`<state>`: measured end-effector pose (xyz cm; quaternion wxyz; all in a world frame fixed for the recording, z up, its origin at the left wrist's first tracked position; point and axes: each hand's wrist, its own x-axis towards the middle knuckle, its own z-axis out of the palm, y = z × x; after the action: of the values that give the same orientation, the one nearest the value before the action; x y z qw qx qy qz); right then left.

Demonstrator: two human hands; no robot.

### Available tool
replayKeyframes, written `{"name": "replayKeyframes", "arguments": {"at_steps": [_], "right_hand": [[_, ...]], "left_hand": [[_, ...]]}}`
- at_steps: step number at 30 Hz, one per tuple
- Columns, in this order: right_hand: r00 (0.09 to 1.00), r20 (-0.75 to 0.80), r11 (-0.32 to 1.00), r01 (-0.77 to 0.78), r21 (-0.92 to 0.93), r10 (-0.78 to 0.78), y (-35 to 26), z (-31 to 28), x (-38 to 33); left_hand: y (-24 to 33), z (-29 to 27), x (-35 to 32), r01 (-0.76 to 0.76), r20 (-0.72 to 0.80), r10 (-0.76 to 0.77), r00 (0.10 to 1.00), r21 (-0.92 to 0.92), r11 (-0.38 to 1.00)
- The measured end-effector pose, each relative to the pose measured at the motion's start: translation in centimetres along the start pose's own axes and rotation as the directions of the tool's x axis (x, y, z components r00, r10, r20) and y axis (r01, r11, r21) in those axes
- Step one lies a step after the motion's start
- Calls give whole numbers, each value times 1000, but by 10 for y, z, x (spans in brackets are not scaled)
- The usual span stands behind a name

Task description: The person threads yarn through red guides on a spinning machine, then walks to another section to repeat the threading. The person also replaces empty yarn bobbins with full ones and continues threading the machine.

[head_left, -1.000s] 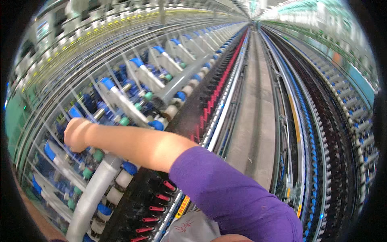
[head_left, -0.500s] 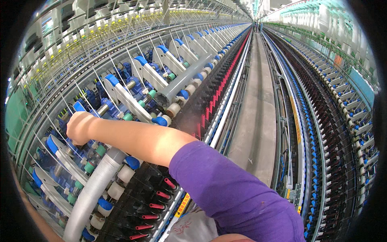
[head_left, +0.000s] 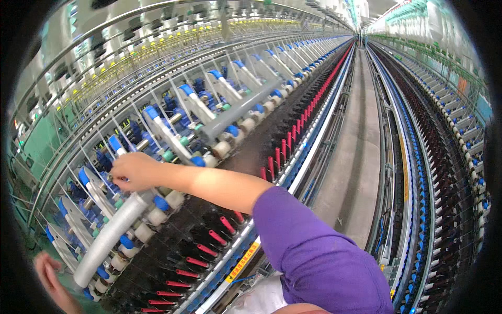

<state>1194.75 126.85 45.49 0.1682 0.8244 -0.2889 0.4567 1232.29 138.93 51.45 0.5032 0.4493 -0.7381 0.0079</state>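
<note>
My right hand (head_left: 137,171), reaching across from a purple sleeve, is closed with curled fingers beside a blue-capped pressing arm (head_left: 116,144) of the spinning frame. What its fingers pinch, if anything, is too small to make out. Just below it lies the upper end of a pale grey roller tube (head_left: 112,230), with white and blue rollers along its right side. My left hand (head_left: 49,269) is at the lower left edge, near the tube's lower end, somewhat blurred, its fingers apart and holding nothing that I can see.
Red spindle tubes (head_left: 197,261) stand in a row below the rollers. A second grey tube (head_left: 240,110) lies farther along. White threads run down to the pressing arms. A narrow aisle floor (head_left: 355,146) separates this frame from another machine (head_left: 444,172) on the right.
My right hand has drawn back toward the upper end of the roller tube. My left hand has come into view at the lower left. The whole view has shifted and tilted.
</note>
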Motion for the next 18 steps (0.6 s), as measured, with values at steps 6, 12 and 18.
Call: {"name": "replayKeyframes", "arguments": {"at_steps": [6,12,18], "right_hand": [[789,28,759,-599,255,614,-36,-130,-335],[-80,689,27,-989,-143,720,-193,-288,-679],[-242,322,-315,-929,196,915,-188,-399,-756]], "left_hand": [[157,121,-121,-205,594,218,774,-90,975],[318,272,-161,59,858,266,439,-323,944],[446,437,-171,34,927,359,107,-365,931]]}}
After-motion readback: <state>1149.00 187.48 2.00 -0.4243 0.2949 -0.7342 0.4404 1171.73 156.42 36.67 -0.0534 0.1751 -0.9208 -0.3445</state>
